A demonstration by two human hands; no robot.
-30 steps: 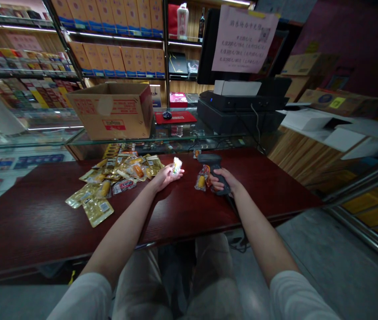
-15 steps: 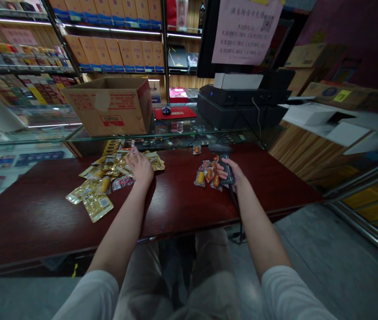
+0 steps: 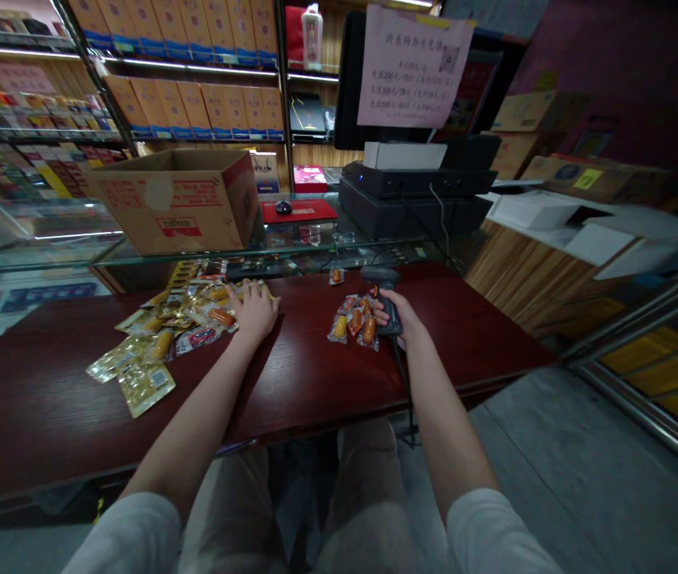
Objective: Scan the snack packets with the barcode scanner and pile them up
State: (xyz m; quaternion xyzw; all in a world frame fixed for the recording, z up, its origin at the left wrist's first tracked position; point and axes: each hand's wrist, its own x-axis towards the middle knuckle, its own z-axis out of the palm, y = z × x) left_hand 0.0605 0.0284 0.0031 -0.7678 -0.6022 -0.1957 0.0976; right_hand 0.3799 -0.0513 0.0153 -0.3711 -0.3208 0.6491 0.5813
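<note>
My left hand (image 3: 256, 310) lies over the right end of a pile of gold snack packets (image 3: 129, 359), its fingers spread and touching them. Beside it are a clear pack with an orange-brown sausage (image 3: 222, 317) and a reddish packet (image 3: 197, 339). A black handheld barcode scanner (image 3: 391, 317) is gripped by its handle in my right hand (image 3: 405, 313), head up, its cable hanging over the table edge. Just left of the scanner sits a small cluster of wrapped sausages (image 3: 355, 321), one of them yellow. Another small wrapped piece (image 3: 337, 276) lies behind them.
The dark red wooden table (image 3: 308, 383) meets a glass counter. On the counter stand an open cardboard box (image 3: 177, 211), a mouse (image 3: 283, 207) on a red mat (image 3: 315, 210), and a black register with a monitor (image 3: 354, 80). White boxes (image 3: 533, 207) are at right.
The view has turned slightly, shifting the scene left. My left hand has moved right over the pile and its fingers have spread, uncovering a sausage pack. The scanner stays in my right hand.
</note>
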